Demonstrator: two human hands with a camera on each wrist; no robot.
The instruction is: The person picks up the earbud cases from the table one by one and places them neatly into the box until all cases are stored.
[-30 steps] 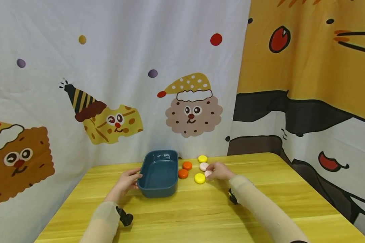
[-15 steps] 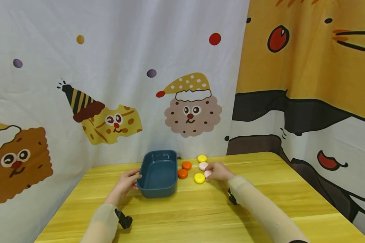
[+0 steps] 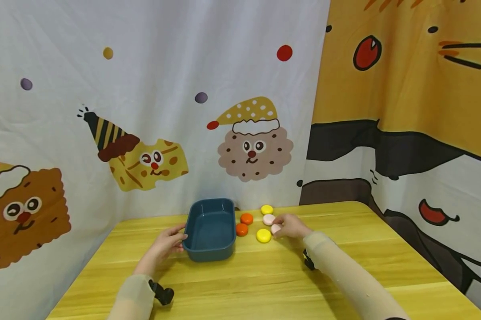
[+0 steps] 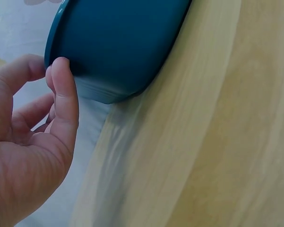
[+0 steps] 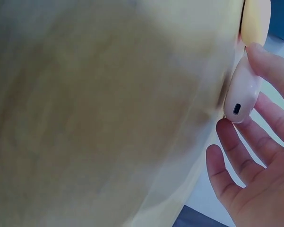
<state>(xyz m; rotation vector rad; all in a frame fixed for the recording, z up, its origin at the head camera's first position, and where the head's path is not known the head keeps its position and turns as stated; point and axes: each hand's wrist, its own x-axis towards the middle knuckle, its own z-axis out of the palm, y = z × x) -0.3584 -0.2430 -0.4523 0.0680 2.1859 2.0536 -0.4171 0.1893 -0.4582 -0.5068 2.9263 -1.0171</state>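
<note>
My left hand (image 3: 166,243) is at the left side of a deep blue rectangular dish (image 3: 210,255). In the left wrist view, the thumb (image 4: 64,78) and fingers pinch the dish's rim. My right hand (image 3: 291,226) holds a pale pink round disc (image 3: 275,229) on the table, to the right of the dish. Seen close in the right wrist view, this disc (image 5: 243,90) is rounded and glossy, with a small dark slot in its edge; the thumb lies on one face and fingertips touch its edge. A second pink disc (image 3: 269,219) lies just behind it.
Between dish and right hand lie two orange discs (image 3: 242,229), a front yellow disc (image 3: 263,235) and a back yellow disc (image 3: 266,209). The wooden table (image 3: 240,289) ends at a printed cloth backdrop (image 3: 164,111). Each wrist wears a black camera mount (image 3: 162,293).
The head view has shifted slightly. Both hands, the dish and the discs otherwise look the same.
</note>
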